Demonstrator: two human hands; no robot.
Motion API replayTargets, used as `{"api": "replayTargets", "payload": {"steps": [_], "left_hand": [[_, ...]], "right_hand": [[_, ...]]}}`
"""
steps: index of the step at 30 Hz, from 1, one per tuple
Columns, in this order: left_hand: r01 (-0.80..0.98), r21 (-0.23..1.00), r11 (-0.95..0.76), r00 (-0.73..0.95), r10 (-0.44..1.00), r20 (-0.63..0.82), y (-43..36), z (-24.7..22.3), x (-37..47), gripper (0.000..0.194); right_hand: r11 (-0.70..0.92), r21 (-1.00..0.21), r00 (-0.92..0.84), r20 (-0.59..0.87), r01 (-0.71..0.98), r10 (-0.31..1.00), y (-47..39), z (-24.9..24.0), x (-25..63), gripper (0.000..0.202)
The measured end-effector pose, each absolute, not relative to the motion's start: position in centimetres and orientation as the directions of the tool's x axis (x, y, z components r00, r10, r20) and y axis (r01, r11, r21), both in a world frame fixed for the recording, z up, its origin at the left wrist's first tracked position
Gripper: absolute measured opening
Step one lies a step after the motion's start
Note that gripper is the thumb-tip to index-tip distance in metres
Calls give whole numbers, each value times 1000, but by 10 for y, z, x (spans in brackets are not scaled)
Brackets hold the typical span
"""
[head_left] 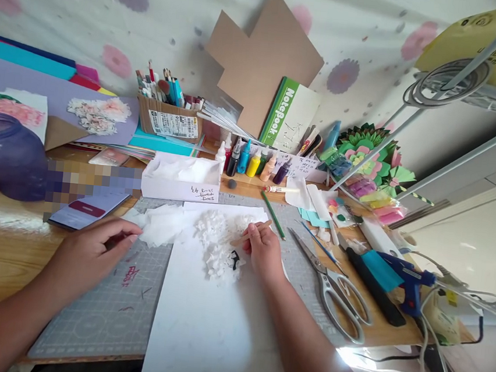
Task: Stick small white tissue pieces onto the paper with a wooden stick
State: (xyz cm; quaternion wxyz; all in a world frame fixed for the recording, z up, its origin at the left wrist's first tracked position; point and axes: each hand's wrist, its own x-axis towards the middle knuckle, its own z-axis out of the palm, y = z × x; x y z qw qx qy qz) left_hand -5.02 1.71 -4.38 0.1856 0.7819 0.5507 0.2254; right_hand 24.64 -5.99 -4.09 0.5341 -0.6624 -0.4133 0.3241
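Observation:
Pinched in my right hand (263, 250) is a flat wooden stick (239, 242), its lower end against a ruffled clump of white paper pieces (213, 238). The clump lies on a white paper sheet (200, 322), with a small black mark (235, 259) showing at its lower right. My left hand (99, 248) hovers or rests over the cutting mat, thumb and forefinger together. Those fingertips are beside a stack of thin white tissue pieces (160, 224); whether they grip any is unclear.
A grey cutting mat (99, 318) covers the desk's front. Large scissors (330, 281), a green pencil (273, 216), a black-handled knife (374, 286) and a blue glue gun (412, 281) lie right. Behind stand a white box (180, 188) and paint bottles (253, 163); a phone (90, 209) lies left.

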Motion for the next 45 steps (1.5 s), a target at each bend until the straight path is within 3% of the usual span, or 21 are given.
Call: {"api": "replayTargets", "payload": {"steps": [5,10,13,18,23,32,37,45], "left_hand": [[762,549,-342,311,938,153,17,-42,-48,23],[735,528,-425,352,905,238,10,-35,-40,21],[716,444,-539,465,843,271,10,-29,-29,25],[759,304,-577,561,815,146,24,-19,-17,43],[818,367,-442,443,892,86,37,-11,-19,45],[842,449,-299,276,954,118,49,-19,-5,23],[744,531,-405,293,913,285,37,-5,18,22],[506,547,-667,478,745,466,4,12,77,16]], "right_hand": [[-46,-985,443,34,168,896,-61,-43,247,35],[64,-996,572,85,56,816,-66,-53,251,37],[139,-990,639,97,-15,763,-67,-57,255,38],[210,-975,658,115,-68,745,-68,-57,256,38],[246,-965,658,126,-93,742,-70,-57,256,37],[247,-968,631,165,-43,758,-73,-52,255,40],[171,-984,618,167,53,768,-75,-47,255,36],[74,-982,570,162,174,806,-71,-47,254,33]]}}
